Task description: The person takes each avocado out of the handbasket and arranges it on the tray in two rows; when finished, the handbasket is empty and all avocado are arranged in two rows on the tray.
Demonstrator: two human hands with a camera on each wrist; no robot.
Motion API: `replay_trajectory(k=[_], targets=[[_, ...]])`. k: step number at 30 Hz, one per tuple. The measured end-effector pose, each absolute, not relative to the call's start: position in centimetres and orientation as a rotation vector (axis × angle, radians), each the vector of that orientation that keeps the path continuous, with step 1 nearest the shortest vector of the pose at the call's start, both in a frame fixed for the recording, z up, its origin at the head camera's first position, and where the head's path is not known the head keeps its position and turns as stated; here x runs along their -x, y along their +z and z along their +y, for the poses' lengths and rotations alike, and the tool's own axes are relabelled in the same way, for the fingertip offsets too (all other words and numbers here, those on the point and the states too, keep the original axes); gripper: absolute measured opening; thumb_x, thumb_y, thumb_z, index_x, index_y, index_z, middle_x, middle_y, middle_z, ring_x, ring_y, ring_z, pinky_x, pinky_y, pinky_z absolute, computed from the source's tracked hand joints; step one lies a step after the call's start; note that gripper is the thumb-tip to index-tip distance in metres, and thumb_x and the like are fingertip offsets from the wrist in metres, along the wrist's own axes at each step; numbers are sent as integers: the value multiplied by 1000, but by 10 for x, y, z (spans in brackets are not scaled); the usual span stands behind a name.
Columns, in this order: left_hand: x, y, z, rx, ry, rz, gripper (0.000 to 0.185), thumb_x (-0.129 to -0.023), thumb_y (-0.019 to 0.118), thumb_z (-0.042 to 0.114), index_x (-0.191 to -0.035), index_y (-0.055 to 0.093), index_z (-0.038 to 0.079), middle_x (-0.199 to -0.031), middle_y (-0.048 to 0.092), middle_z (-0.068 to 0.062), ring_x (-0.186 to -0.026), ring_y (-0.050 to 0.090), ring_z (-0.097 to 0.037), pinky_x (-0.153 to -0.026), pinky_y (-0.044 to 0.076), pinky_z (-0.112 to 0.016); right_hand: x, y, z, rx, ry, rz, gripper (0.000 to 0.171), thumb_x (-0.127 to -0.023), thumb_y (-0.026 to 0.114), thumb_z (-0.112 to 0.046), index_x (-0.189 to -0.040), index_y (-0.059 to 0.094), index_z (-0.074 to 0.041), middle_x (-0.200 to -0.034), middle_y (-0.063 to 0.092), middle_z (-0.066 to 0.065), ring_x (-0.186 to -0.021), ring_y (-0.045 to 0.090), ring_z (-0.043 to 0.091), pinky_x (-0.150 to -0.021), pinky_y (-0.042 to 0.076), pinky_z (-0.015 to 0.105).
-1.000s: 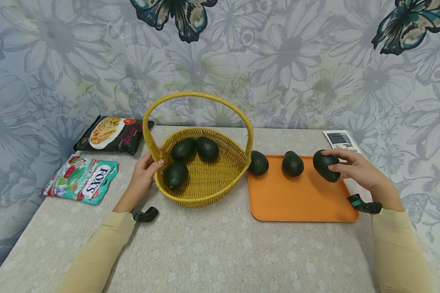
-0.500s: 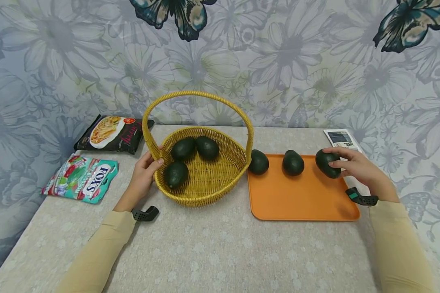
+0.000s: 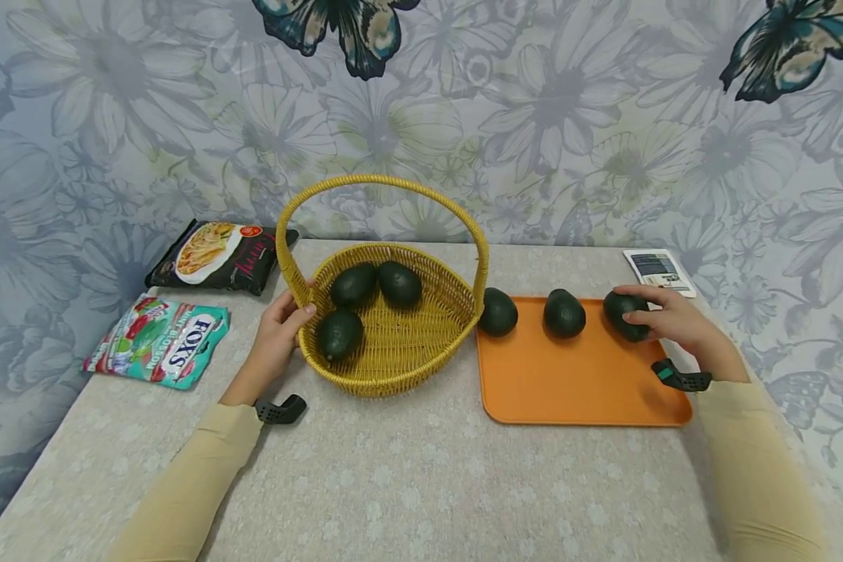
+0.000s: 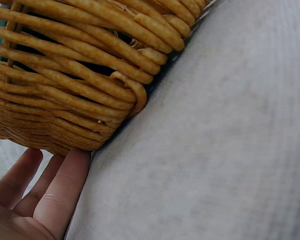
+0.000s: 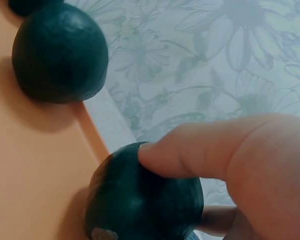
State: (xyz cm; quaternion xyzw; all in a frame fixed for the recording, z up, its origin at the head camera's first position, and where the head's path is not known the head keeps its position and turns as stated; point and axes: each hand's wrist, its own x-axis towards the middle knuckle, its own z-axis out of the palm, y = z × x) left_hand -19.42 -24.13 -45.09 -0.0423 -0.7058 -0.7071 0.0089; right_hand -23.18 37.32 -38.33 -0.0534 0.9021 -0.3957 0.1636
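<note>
right grip [image 3: 663, 321] pinches an avocado [image 3: 622, 315] at the tray's [image 3: 576, 390] right edge; released there it could roll off. left grip [image 3: 277, 337] holds the basket [image 3: 393, 367] rim.

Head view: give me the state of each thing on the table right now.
Basket: upright, three avocados inside, left hand holds its rim.
Tray: flat, three avocados along its far edge.
Rightmost avocado: on the tray, gripped by right hand.
Snack packets: lying flat, sealed as far as visible.
</note>
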Motion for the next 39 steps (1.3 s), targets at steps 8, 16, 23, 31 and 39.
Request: replay_trajectory(k=[8,16,23,31,39], targets=[[195,-451,-241,121,-2199,-2216,53,-107,53,22,-156,39,9,-126,57,2,-100,65,-1,-71,59,-20,233,-390,373,106,-1046,2641,63,-102,63,-19,-156,36,-2,-160,23,36,-127,47,49,-71,58,26],[194,-451,-241,106,-2185,-2229,53,-106,53,22,-156,39,10,-126,56,2,-100,64,-1,-70,58,-19,233,-389,376,57,-1035,2676,67,-102,61,-19,-159,29,-3,-159,24,38,-128,47,52,-71,56,20],[194,-448,-241,82,-2150,-2287,54,-107,52,25,-158,38,13,-142,49,-17,-103,62,-2,-72,58,-19,231,-387,376,9,-1053,2664,68,-102,60,-21,-159,29,-3,-157,25,40,-129,47,52,-73,57,22],[194,-448,-241,78,-2129,-2291,53,-107,52,24,-157,39,12,-141,50,-16,-100,61,-3,-70,57,-18,232,-387,375,-39,-1056,2678,67,-103,59,-21,-159,29,-4,-156,26,41,-127,48,50,-72,56,20],[194,-449,-242,90,-2146,-2289,55,-107,52,25,-158,38,12,-143,49,-17,-100,62,-3,-69,58,-19,230,-387,380,-35,-1036,2724,67,-103,57,-20,-160,25,-2,-153,28,45,-99,65,23,-69,57,20]])
